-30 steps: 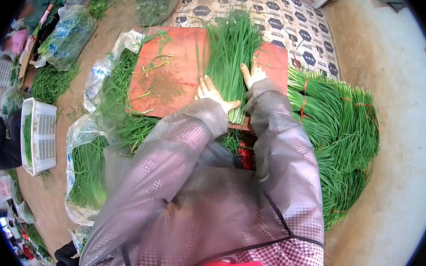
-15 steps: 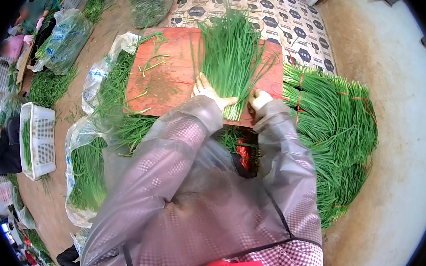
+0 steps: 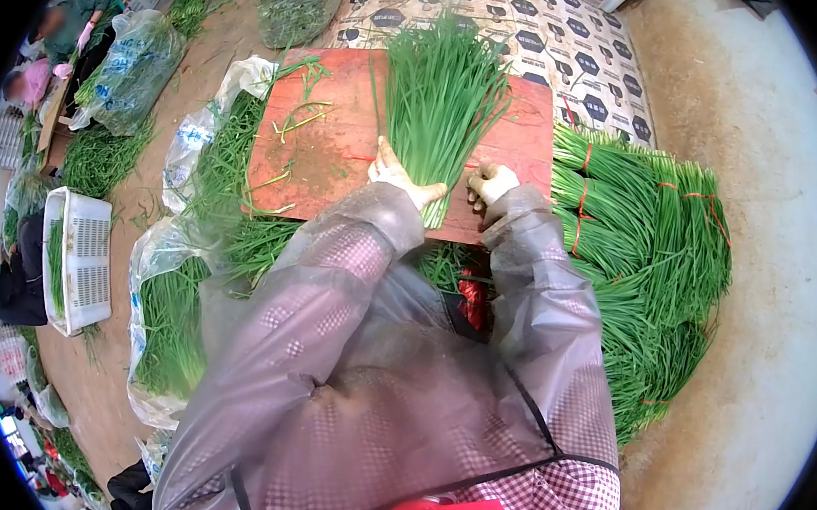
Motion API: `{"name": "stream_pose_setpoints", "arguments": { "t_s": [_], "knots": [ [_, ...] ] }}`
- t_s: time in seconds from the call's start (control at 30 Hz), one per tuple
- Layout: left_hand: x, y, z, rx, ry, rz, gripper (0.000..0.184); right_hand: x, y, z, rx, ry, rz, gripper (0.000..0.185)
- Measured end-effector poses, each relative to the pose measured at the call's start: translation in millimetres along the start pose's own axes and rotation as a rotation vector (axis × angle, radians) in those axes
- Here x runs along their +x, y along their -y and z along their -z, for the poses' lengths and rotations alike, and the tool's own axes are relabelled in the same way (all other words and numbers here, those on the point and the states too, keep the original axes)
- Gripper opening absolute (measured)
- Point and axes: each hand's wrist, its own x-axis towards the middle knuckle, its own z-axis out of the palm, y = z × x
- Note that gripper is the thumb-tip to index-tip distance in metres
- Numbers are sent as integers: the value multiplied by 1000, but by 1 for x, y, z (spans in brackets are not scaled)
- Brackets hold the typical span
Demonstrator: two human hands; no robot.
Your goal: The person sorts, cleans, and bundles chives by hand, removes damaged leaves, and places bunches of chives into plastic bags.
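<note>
A loose bunch of green chives (image 3: 443, 106) lies on the red board (image 3: 315, 173), its pale cut ends toward me. My left hand (image 3: 403, 177) is closed around the lower stalks, thumb across the top and fingers along the left side. Just right of the stalk ends, my right hand (image 3: 492, 185) is apart from the bunch with its fingers curled in. Whatever it may hold is too small to make out. A thin red tie (image 3: 358, 158) shows on the board left of the bunch. Loose chive scraps (image 3: 301, 120) and soil lie at the board's left.
Tied chive bundles (image 3: 651, 244) are stacked against the board's right side. Open plastic bags of chives (image 3: 172, 319) stand at the left. Beyond are a white crate (image 3: 86, 261) and co-workers (image 3: 69, 28). A wall (image 3: 761, 232) runs along the right.
My right hand has drawn slightly away from the stalks and its fingers have curled in. My left hand stays on the bunch. The view has shifted slightly.
</note>
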Motion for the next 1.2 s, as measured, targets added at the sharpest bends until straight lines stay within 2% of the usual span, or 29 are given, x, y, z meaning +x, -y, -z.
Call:
{"name": "stream_pose_setpoints", "arguments": {
  "t_s": [0.07,0.17,0.3,0.37,0.63,0.83,1.03,1.13,1.17,1.2],
  "knots": [
    [0,1,-1,3,-4,-14,137,-8,0,1,187,11,-43,17],
    [1,1,-1,19,-3,-20,137,-15,-2,-6,244,-26,11,18],
    [0,3,-4,18,-25,-36,137,-24,1,-10,222,106,16,18],
    [0,2,-4,17,-36,-35,136,-29,6,-20,75,167,-16,15],
    [-2,1,-3,-7,-47,-38,135,-26,-5,-35,272,60,-67,10],
    [-1,3,-4,-13,-62,-44,135,-29,-15,-50,550,19,-116,6],
    [-1,4,-5,-18,-72,-55,136,-42,-12,-44,640,67,-76,18],
    [-2,3,-2,-5,-49,-44,136,-58,-7,-27,773,287,-74,28],
    [-3,1,-1,11,-28,-36,137,-61,-5,-18,771,287,-69,28],
    [-2,0,0,9,-33,-38,137,-70,10,-7,640,273,13,25]
  ]
}}
